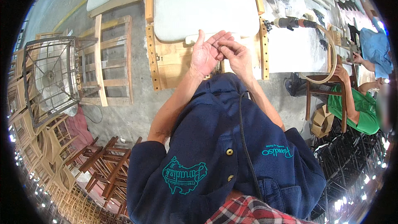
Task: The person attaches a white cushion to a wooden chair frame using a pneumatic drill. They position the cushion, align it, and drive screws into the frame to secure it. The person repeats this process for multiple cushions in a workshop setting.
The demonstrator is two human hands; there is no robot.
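Note:
My left hand [205, 56] is turned palm up with its fingers stretched out, over the near edge of the wooden bench [174, 68]. Against its fingers, my right hand [239, 59] has thumb and forefinger pinched together. Whatever lies in the palm or between those fingertips is too small to make out. Just beyond both hands is a large pale panel with rounded corners [205, 8], framed by wooden rails [150, 49] with rows of holes. A short pale bar [191, 39] sits at the panel's near edge, partly hidden by my left hand.
On the right, a power driver [292, 23] lies on a white surface. Beyond it, a person in green [356, 110] handles a brown chair frame [344, 99], near another person in blue [373, 49]. To the left stand wooden pallets [112, 60] and a caged fan [49, 76].

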